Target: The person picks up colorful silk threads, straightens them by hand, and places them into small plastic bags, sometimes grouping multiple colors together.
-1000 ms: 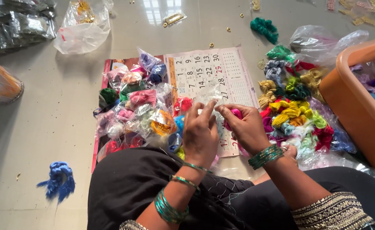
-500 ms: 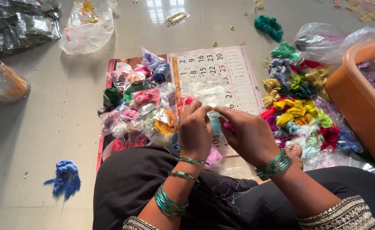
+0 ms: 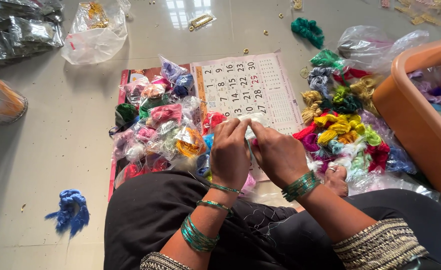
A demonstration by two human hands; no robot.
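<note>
1. Over the lap, just beyond the black fabric, the left hand [image 3: 229,155] and right hand [image 3: 279,156] meet, fingertips pinched together on a small clear packet [image 3: 254,120] that shows only as a pale, crinkled edge above the knuckles.
2. Judging by its look, the packet is thin plastic film: very light, limp and a little slippery, so it is best pinched at its rim or corners, not squeezed in the middle.
3. Most of the packet is hidden behind the fingers; what is inside it cannot be told.
4. Just left of the hands lies a heap of filled packets [image 3: 160,125], each with a soft thread bundle, touching one another.
5. Just right, loose thread bundles [image 3: 343,127] in yellow, green, red and white are piled, soft and easily tangled.
6. Beneath and beyond the hands lies a calendar sheet [image 3: 248,85] on the floor.
7. Farther off are an orange tub [image 3: 415,115] at right and a clear bag [image 3: 95,30] at far left.
</note>
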